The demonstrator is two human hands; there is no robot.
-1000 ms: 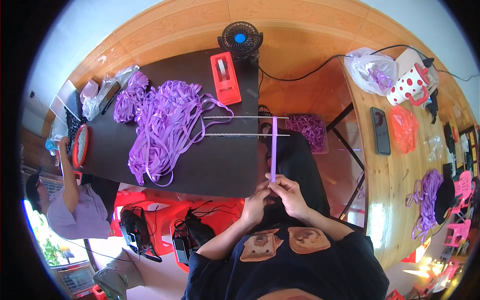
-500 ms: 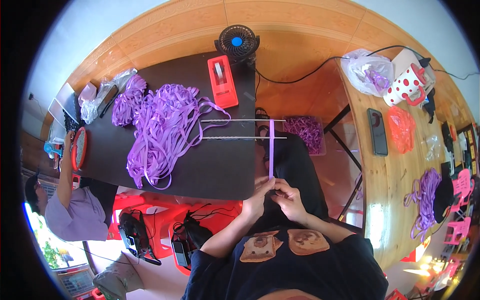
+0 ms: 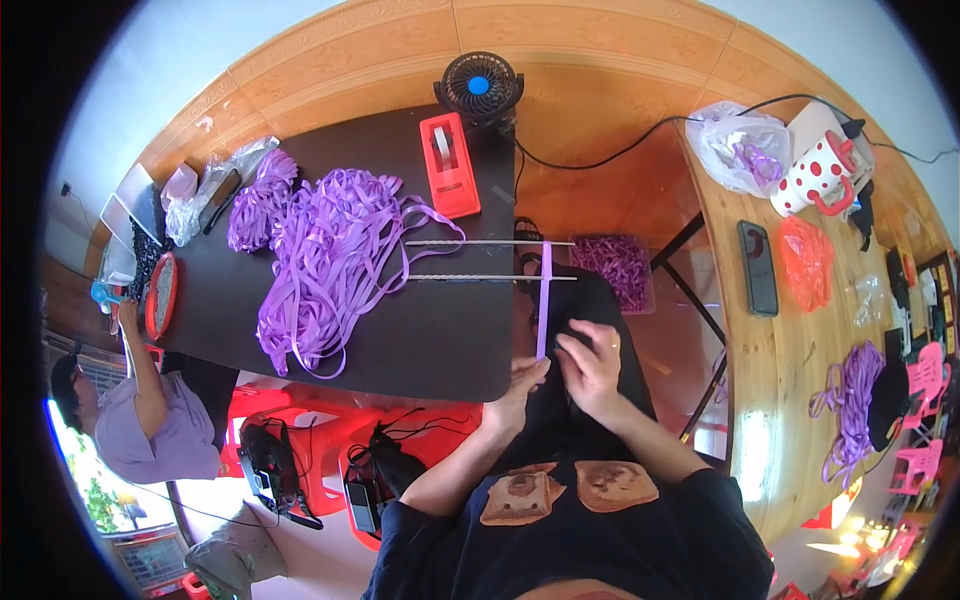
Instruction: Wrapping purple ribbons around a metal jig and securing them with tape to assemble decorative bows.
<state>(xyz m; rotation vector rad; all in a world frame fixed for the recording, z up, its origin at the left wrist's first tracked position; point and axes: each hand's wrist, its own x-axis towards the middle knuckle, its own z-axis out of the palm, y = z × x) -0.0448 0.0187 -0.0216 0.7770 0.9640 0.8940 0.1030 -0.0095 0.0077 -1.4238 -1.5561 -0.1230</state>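
Note:
A narrow purple ribbon (image 3: 544, 315) is looped around two thin metal rods (image 3: 480, 279) that jut from the right edge of the dark table. Its near end is pinched between the thumb and fingers of my left hand (image 3: 513, 396), which pulls it straight toward me. My right hand (image 3: 592, 370) is just right of the ribbon, apart from it, with its fingers curled. A small dark shape shows at those fingertips against my black trousers; what it is cannot be made out. Left of the rods lies a large tangled heap of purple ribbon (image 3: 325, 260).
A red tape dispenser (image 3: 450, 165) and small fan (image 3: 479, 85) stand at the dark table's (image 3: 430, 350) far side. Below the rods sits a bin of purple pieces (image 3: 625, 280). The wooden table (image 3: 745, 400) at right bears a phone (image 3: 757, 268). Another person (image 3: 160, 425) sits at left.
My right hand has moved away from the left hand, up and to the right. The left hand still holds the ribbon end. The other person's arm has shifted slightly.

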